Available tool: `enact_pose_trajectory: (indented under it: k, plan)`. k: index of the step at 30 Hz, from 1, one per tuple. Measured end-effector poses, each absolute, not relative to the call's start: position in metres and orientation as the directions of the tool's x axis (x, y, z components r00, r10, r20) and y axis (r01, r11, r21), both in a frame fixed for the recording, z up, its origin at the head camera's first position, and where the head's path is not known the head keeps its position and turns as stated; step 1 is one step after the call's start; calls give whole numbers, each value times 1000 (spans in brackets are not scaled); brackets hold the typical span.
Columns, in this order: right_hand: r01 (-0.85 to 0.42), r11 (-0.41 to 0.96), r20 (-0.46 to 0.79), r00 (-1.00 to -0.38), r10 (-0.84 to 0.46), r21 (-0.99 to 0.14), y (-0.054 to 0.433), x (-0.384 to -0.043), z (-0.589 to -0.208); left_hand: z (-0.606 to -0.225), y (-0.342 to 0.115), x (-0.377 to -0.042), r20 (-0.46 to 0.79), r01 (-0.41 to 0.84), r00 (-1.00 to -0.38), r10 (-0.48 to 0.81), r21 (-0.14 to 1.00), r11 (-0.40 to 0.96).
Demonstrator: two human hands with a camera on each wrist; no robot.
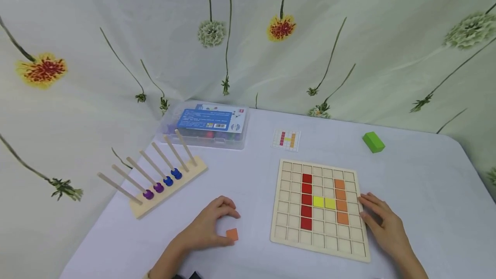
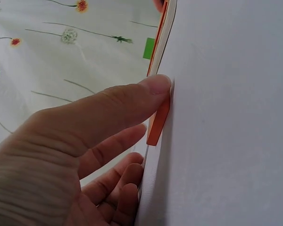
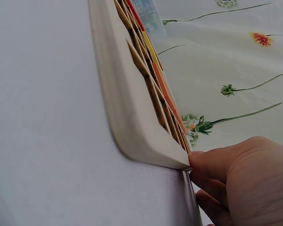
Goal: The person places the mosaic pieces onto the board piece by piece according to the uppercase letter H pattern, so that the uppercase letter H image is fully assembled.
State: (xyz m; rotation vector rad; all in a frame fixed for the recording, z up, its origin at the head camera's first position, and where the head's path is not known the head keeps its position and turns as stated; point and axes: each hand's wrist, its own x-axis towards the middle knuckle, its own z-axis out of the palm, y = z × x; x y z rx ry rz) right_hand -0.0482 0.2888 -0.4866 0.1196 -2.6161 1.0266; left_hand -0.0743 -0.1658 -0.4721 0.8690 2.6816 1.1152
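My left hand has its thumb on the edge of an orange square tile on the table, with the fingers spread apart from the thumb. The left wrist view shows the thumb tip over one end of this tile. To the right lies a wooden grid board. Its cells hold a column of red tiles, two yellow tiles and a column of orange tiles. My right hand touches the board's right edge with its fingertips; in the right wrist view the thumb meets the board's side.
A pattern card lies behind the board. Further back left is a clear plastic box. The wooden peg stand with purple and blue beads rises left of my left hand. A green block sits at the back right.
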Motion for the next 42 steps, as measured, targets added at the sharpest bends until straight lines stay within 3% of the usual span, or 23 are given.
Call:
enact_pose_trajectory:
  k: [26, 35, 42]
  plan:
    - [-157, 739, 291, -955, 56, -655, 290, -45, -489, -477, -165, -76, 121, 426, -851, 512, 729, 536]
    - [-181, 731, 313, -949, 47, -658, 290, -47, -488, -479, -164, -77, 196, 421, -870, 453, 774, 473]
    - [-185, 732, 320, -946, 48, -656, 289, -49, -487, -470, -156, -82, 326, 503, -846, 421, 748, 433]
